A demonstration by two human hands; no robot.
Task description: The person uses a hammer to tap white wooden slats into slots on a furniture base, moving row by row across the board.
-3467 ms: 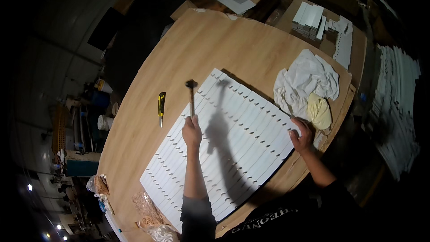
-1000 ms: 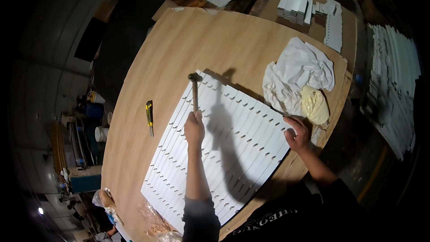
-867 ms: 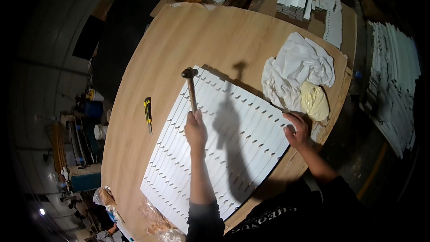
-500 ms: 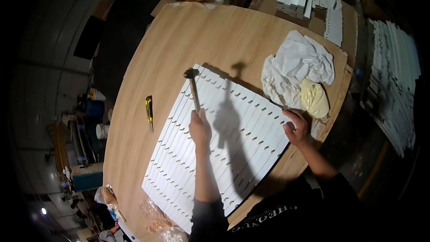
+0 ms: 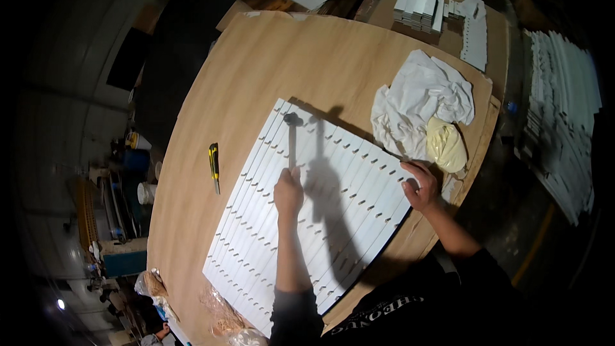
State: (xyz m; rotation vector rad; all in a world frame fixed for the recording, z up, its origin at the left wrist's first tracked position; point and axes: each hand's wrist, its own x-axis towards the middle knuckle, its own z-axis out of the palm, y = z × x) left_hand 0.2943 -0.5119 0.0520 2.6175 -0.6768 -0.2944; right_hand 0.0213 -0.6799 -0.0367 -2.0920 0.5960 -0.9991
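Note:
Narrow white strips lie side by side as one slanted white panel (image 5: 333,198). Rows of small brown slots or pegs dot it; I cannot tell which. My left hand (image 5: 289,193) is wrapped round the handle of a hammer (image 5: 293,144), whose dark head is over the panel's far left part. Whether the head touches the strips is unclear. At the panel's right corner rests my right hand (image 5: 420,186), thumb apart from the fingers, which lie along the edge. A yellow and black utility knife (image 5: 214,168) lies left of the panel.
The panel sits on a large wooden table (image 5: 256,57). On its right are a crumpled white cloth (image 5: 410,99) and a pale yellow bag (image 5: 446,145). Clear plastic wrap (image 5: 221,311) lies near left. Stacked white strips (image 5: 416,3) stand beyond the far right edge.
The hammer has swung right and down toward the panel, its head now over the strips. My right hand has stayed at the corner. The whole view has shifted slightly.

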